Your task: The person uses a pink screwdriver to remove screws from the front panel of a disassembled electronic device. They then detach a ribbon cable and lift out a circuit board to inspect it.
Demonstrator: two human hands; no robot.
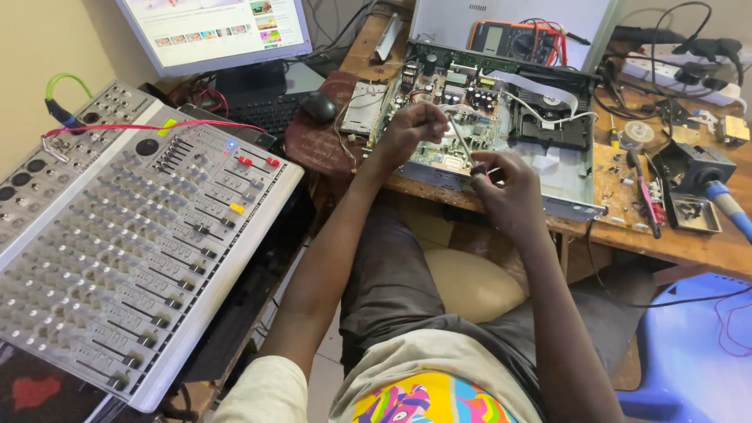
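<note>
Mixer left of circuit board

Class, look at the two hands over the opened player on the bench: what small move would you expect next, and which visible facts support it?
Probably lowering the screwdriver tip onto the circuit board. The right hand grips its handle, the left hand steadies the shaft near the tip, and the tool slants above the board of the open player chassis. Which screw or part it aims at cannot be told.

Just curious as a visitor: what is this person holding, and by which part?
A screwdriver: right hand grips its handle end, left hand fingers pinch the shaft's upper end.
</note>
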